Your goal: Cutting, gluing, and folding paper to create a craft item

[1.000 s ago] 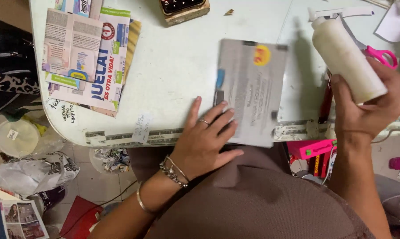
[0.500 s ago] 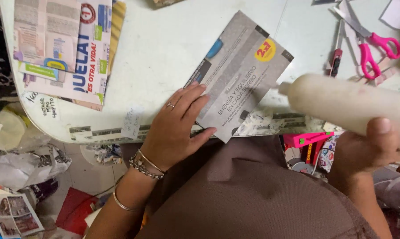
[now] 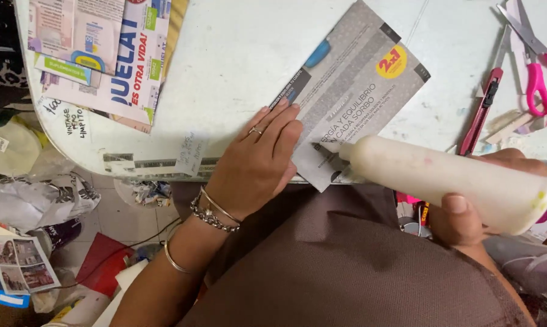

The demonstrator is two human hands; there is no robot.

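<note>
Left hand (image 3: 258,166) flat, open, pressing grey clipping (image 3: 352,91) to bench (image 3: 237,54). My right hand (image 3: 473,209) grips glue bottle (image 3: 443,178), nozzle touching clipping's lower edge.

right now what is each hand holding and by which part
The right hand holds a glue bottle around its wide rear end, nozzle on the grey paper. The left hand holds nothing, pressing flat on that paper.

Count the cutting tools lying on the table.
2. Pink-handled scissors lie at the table's top right corner, and a red utility knife lies just left of them, right of the grey cutout. More may sit beyond the frame's right edge.
</note>
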